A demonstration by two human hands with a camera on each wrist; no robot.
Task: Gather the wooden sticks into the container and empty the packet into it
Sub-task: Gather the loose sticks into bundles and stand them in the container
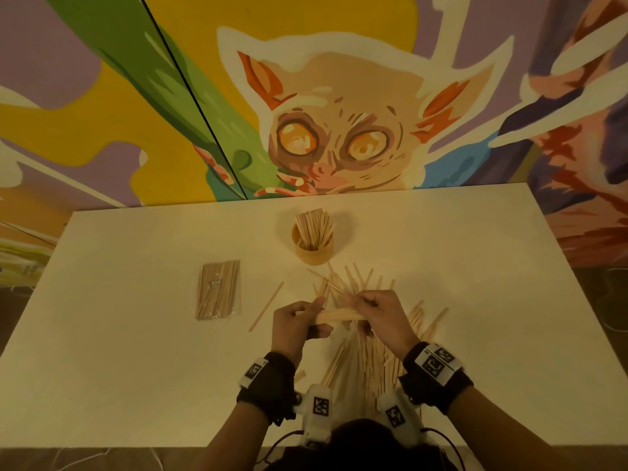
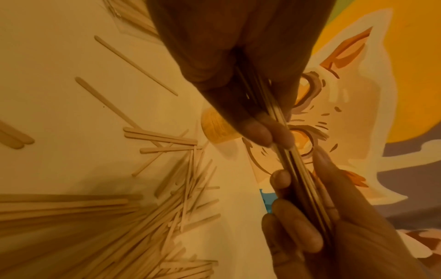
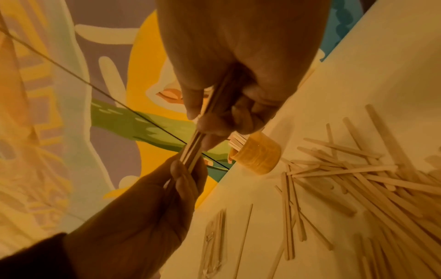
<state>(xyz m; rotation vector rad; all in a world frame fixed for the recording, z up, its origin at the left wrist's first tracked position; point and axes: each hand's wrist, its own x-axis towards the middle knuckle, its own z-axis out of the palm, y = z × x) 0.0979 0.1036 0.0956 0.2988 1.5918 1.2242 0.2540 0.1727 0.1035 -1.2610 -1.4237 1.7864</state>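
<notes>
Both hands hold one bundle of wooden sticks [image 1: 338,315] level above the table. My left hand [image 1: 299,321] grips its left end and my right hand [image 1: 377,314] grips its right end. The same bundle [image 2: 293,166] runs between both sets of fingers in the left wrist view, and shows edge-on as the bundle [image 3: 193,151] in the right wrist view. A round wooden container [image 1: 313,248] stands behind the hands with several sticks upright in it. Loose sticks [image 1: 367,351] lie scattered under and around the hands. The clear packet of sticks [image 1: 219,289] lies flat to the left.
One single stick [image 1: 266,306] lies between the packet and my left hand. The white table [image 1: 136,368] ends at a painted wall behind the container. The near edge of the table runs just below my forearms.
</notes>
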